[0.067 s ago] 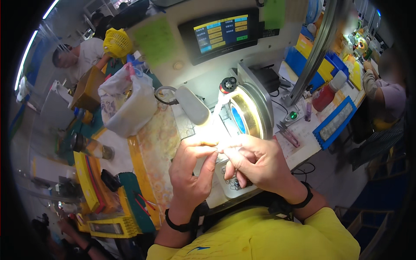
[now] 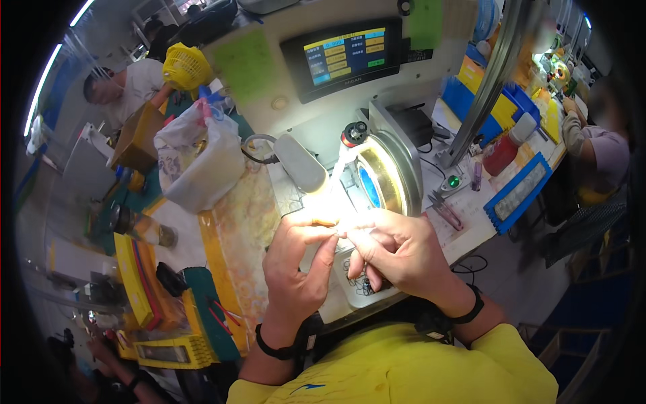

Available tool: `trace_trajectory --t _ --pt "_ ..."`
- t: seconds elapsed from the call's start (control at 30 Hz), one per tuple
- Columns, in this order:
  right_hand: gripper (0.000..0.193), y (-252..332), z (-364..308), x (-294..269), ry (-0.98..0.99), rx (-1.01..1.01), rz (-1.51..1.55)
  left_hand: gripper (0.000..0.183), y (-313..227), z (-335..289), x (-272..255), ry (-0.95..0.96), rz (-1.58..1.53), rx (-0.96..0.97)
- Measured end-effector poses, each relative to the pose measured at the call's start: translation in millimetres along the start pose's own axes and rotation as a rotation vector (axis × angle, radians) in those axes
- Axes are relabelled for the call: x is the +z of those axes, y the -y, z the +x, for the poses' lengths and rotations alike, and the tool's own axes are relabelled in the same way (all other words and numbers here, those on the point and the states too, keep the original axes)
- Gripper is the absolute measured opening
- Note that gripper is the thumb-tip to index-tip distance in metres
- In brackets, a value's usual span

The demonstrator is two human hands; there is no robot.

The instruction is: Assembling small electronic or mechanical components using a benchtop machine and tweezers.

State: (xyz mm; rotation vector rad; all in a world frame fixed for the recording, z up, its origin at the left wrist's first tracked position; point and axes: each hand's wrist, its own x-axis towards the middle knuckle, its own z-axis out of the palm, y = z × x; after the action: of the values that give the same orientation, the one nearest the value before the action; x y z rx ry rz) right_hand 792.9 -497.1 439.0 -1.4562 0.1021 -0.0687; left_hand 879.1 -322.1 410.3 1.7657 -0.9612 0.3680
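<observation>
Under a bright light, my left hand (image 2: 296,269) and my right hand (image 2: 410,256) meet fingertip to fingertip. Both are closed in a pinch around something tiny, and glare hides what it is. A grey lamp head (image 2: 301,163) shines on the fingertips from just beyond them. Behind my right hand stands a machine's round wheel (image 2: 388,172) with a gold-coloured rim and a blue centre. Partly covered by my right hand, a pale tray (image 2: 356,297) holds small dark pieces.
A machine screen (image 2: 350,57) faces me. Left are a white bag-lined bin (image 2: 200,158), a jar (image 2: 145,227) and yellow trays (image 2: 178,353). Right lie pliers (image 2: 445,212), a blue frame tray (image 2: 518,193) and a red bottle (image 2: 501,153). People work on both sides.
</observation>
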Motion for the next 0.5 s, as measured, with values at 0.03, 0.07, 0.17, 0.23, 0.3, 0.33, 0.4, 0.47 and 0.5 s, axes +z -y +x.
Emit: trace_trajectory --t 0.03,0.07,0.17,0.23,0.3,0.33,0.4,0.47,0.5 --pt "0.022 -1.0 0.4 0.2 0.0 -0.005 -0.004 0.013 -0.9 -0.4 -0.5 0.025 -0.019 -0.018" --pt "0.023 -2.6 1.3 -0.1 -0.006 -0.028 -0.027 0.012 -1.9 -1.0 0.1 0.051 -0.038 -0.035" --pt "0.025 8.6 -12.4 -0.7 -0.071 -0.135 -0.169 0.014 -1.1 -5.2 7.4 -0.077 -0.043 -0.079" --pt "0.027 11.4 -20.3 -14.5 -0.128 -0.223 -0.288 0.013 -18.9 1.6 19.0 -0.157 -0.081 -0.189" --pt "0.025 7.4 -28.2 -41.9 -0.358 -0.397 -0.18 0.012 -37.4 9.0 25.6 -0.233 -0.115 -0.3" --pt "0.019 4.5 -25.8 -53.8 -0.486 -0.427 -0.177 0.01 -45.0 13.3 28.5 -0.165 0.09 -0.271" --pt "0.018 10.5 -16.5 -76.7 -0.529 -0.556 -0.42 0.006 -41.1 11.4 42.3 -0.08 0.354 -0.186" --pt "0.021 9.5 0.3 -92.5 -0.585 -0.701 -0.64 0.008 -42.4 19.9 56.1 -0.014 0.465 -0.171" --pt "0.021 12.9 9.8 -97.4 -0.457 -0.682 -0.623 0.014 -31.2 20.2 58.6 0.003 0.529 -0.159"
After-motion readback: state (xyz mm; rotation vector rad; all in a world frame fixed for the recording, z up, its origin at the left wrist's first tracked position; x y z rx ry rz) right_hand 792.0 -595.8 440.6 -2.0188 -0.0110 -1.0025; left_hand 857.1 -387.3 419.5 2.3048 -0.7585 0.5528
